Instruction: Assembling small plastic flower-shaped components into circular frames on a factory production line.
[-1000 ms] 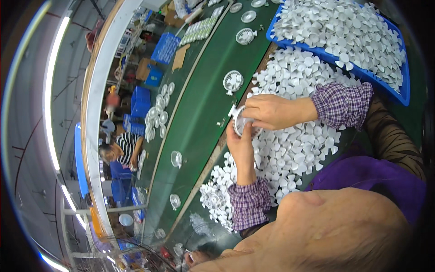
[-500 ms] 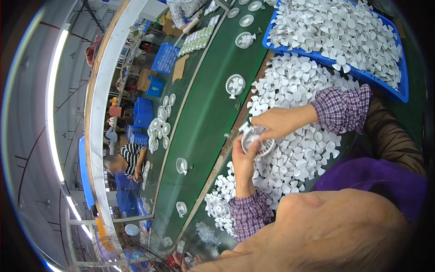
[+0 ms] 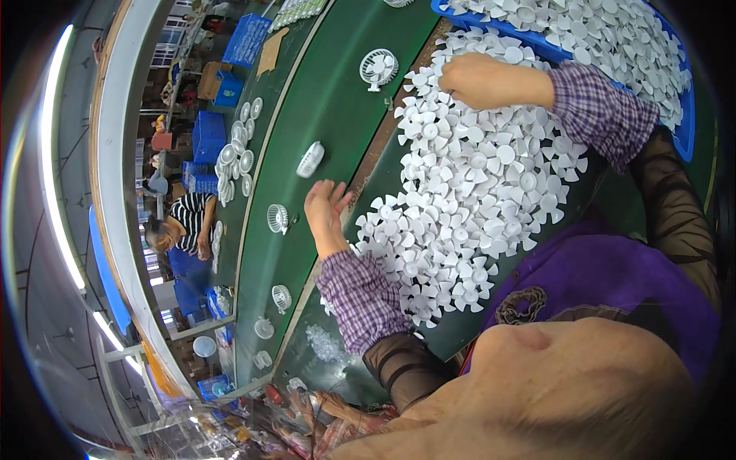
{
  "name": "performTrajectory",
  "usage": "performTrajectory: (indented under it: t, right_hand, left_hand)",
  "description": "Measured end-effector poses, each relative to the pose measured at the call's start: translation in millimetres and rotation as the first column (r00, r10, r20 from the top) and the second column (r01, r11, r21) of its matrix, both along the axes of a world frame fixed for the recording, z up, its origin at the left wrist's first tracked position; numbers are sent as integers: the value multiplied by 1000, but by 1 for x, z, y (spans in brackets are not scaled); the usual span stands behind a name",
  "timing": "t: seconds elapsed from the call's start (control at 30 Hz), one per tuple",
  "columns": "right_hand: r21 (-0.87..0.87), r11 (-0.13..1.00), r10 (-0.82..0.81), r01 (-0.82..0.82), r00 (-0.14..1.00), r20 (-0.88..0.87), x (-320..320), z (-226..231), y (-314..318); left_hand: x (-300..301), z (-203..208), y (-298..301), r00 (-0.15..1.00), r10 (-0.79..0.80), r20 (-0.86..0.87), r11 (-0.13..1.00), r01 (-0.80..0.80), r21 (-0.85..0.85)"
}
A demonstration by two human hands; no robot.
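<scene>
the left hand (image 3: 326,211) hovered open and empty over the near edge of the green conveyor belt (image 3: 337,100), just beside a white fan housing (image 3: 310,159) lying on the belt. the right hand (image 3: 479,79) rested curled on the heap of white fan blades (image 3: 468,192); whether it gripped one, i could not tell. a blue tray (image 3: 682,115) of blades sat far right.

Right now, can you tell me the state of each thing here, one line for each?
left hand: open, empty, above the belt edge.
right hand: fingers curled down on the pile; grip unclear.
fan blade pile: loose, heaped on the bench.
blue tray: full of white blades.
fan housing nearest the left hand: lying on the green belt, untouched.
round fan grille: flat on the belt.
</scene>
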State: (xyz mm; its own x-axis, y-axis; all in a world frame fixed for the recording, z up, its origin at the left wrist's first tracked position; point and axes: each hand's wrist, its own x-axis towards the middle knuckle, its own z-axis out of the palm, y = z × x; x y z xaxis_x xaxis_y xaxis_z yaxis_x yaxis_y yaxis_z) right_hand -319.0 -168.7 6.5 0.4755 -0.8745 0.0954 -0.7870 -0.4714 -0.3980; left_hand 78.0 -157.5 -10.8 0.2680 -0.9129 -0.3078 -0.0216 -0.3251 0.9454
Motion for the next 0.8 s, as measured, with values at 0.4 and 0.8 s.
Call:
performTrajectory:
  t: [0.4,0.8]
  right_hand:
    - [-154,983,58,-99,966,-251,46,-58,-77]
    - [-137,986,44,-98,935,-351,51,-10,-60]
  left_hand:
    - [-52,59,158,773,-619,138,766,556,323]
    - [52,40,299,946,133,295,972,-182,146]
